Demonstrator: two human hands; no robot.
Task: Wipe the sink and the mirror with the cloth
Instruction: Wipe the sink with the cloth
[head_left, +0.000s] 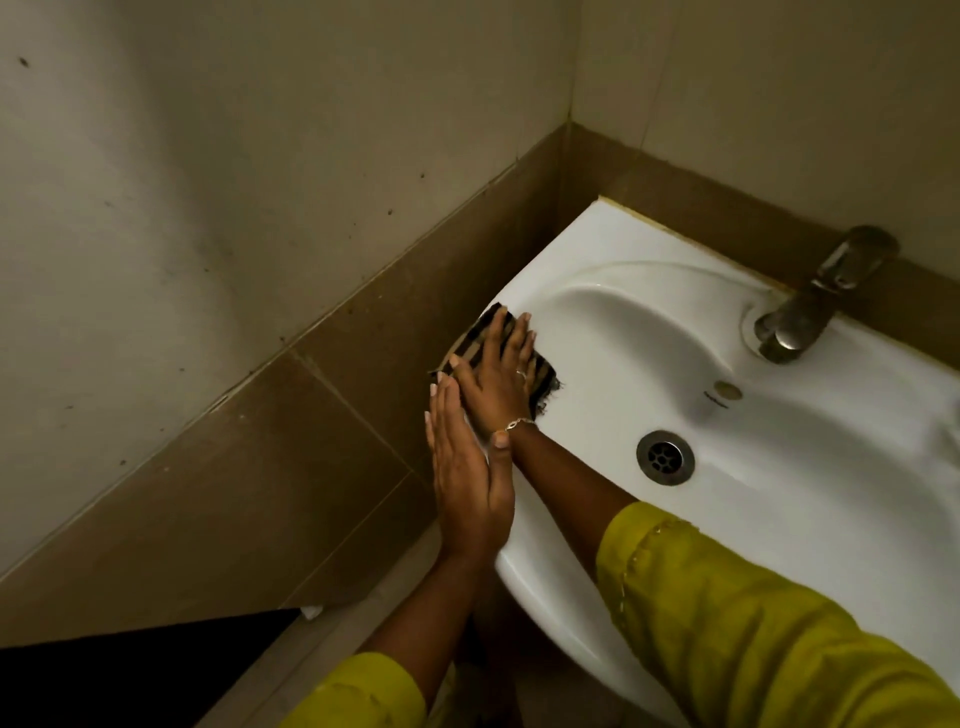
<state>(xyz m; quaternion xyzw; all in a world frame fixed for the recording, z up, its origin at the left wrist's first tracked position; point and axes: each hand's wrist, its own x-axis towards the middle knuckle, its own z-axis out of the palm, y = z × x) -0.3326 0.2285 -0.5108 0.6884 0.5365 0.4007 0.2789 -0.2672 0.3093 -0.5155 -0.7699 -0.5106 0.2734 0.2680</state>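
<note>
A white sink (618, 244) is fixed in the corner of a tiled wall. A dark and tan striped cloth (471, 336) lies over the sink's left rim. My right hand (501, 376) lies flat on top of the cloth with fingers stretched out, pressing it to the rim. My left hand (465, 486) stands on edge against the outside of the same rim, just nearer to me, fingers straight and thumb hooked over the rim; it holds nothing. No mirror is in view.
A metal faucet (815, 306) stands at the back of the sink, and the drain (665, 457) sits in the basin's middle. Brown wall tiles (311, 441) run close along the sink's left side. Yellow sleeves cover both forearms.
</note>
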